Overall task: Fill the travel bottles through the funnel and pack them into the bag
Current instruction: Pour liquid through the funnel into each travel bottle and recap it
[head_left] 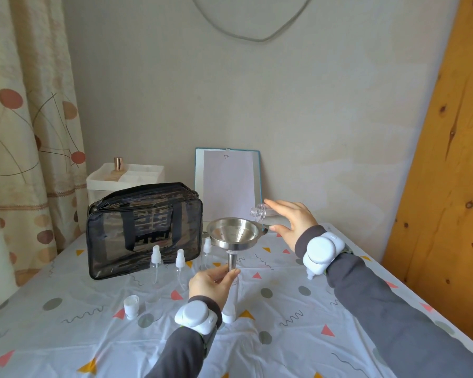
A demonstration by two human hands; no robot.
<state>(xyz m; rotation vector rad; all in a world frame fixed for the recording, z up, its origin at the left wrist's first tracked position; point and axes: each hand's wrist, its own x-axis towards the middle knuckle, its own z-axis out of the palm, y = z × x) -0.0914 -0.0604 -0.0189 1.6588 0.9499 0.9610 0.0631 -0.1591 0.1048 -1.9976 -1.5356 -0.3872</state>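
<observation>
A steel funnel (233,233) stands with its spout in the neck of a clear travel bottle (233,296) on the table. My left hand (212,282) is closed around the spout and bottle neck. My right hand (291,221) holds a clear source bottle (260,211) tilted on its side, its open mouth over the funnel's right rim. Three clear spray bottles (156,264) (180,268) (206,255) with white tops stand in front of a black see-through bag (144,227), which is zipped and upright.
A white cap (131,306) lies on the patterned tablecloth (298,336) to the left of my left wrist. A white organiser box (126,178) with a gold-capped bottle and a framed board (228,184) stand at the wall. Wooden panel at right.
</observation>
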